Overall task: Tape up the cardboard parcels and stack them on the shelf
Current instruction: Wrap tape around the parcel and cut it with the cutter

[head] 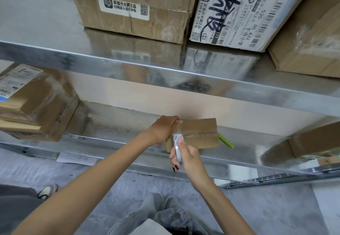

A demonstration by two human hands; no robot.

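- currently a small parcel [198,133] is seen lying flat on the lower shelf [248,141], close to the front lip.
- the small parcel's left end is gripped by the left hand [162,129], w/ fingers curled over the top edge.
- a tape roll [177,145] is pinched btw thumb and fingers of the right hand [187,156], just in front of the parcel's left corner. the roll is touching the cardboard, and clear tape is seen across the parcel top.
- a green tool [226,142] is laid just right of the parcel, partly hidden behind it; its kind can't be told.
- a stack of parcels [36,106] is set well left of the parcel on the same shelf, and a brown box [312,142] well to its right.
- above the parcel, cardboard boxes [132,17] are set side by side on the upper shelf [110,60], two w/ printed labels.
- below-left of the parcel, a sheet of paper [77,158] is seen on the floor.
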